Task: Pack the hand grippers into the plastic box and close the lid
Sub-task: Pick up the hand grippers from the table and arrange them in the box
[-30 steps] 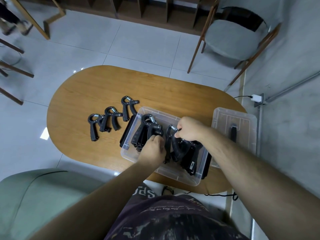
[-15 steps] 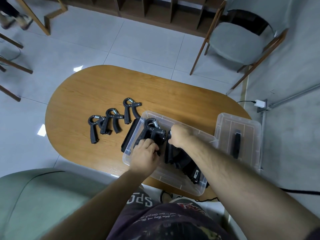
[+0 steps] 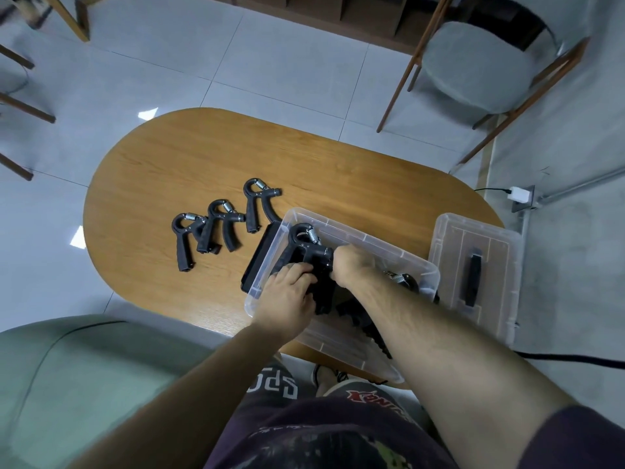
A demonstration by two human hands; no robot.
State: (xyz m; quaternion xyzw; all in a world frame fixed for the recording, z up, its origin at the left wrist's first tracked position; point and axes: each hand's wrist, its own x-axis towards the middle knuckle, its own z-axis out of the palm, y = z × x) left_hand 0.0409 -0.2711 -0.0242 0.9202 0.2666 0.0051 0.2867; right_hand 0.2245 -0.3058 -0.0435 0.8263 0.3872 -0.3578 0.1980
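A clear plastic box point(image 3: 378, 243) stands on the oval wooden table point(image 3: 209, 157) near its front edge. Black hand grippers fill it. My left hand point(image 3: 287, 296) grips the handles of the upright hand grippers point(image 3: 304, 247) at the box's left end. My right hand point(image 3: 350, 265) holds the same bunch from the right, fingers curled round it. More grippers point(image 3: 402, 279) lie behind my right arm, partly hidden. Three loose hand grippers point(image 3: 216, 225) lie on the table left of the box. The clear lid point(image 3: 473, 275) with a black handle lies right of the box.
A black latch flap point(image 3: 260, 255) hangs open at the box's left end. A grey chair point(image 3: 473, 62) stands beyond the table at the back right. A green seat point(image 3: 84, 384) is at the lower left. A plug and cable point(image 3: 517, 194) sit by the wall.
My right hand has moved left across the box, from the right-hand grippers to the left-hand bunch. My left hand has stayed on that bunch.
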